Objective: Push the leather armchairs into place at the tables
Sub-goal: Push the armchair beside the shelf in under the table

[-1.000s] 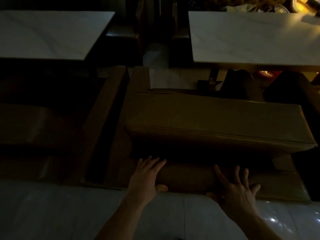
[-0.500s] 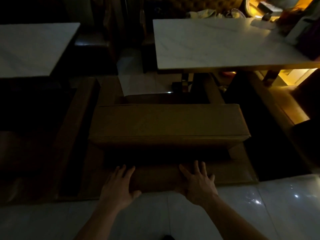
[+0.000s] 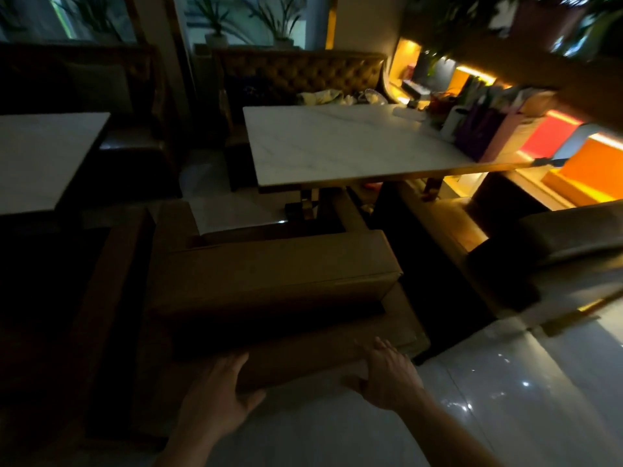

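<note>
One tan leather armchair [image 3: 269, 284], boxy, smooth, dimly lit, facing the white marble table [image 3: 337, 143], left hand [image 3: 215, 396] and right hand [image 3: 387, 375] flat, fingers extended, pressing its back edge, glossy floor tiles [image 3: 505, 399] beneath.

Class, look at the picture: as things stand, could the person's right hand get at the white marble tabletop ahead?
Probably not from here: the right hand rests on the armchair's back, and the armchair lies between it and the tabletop.
</note>
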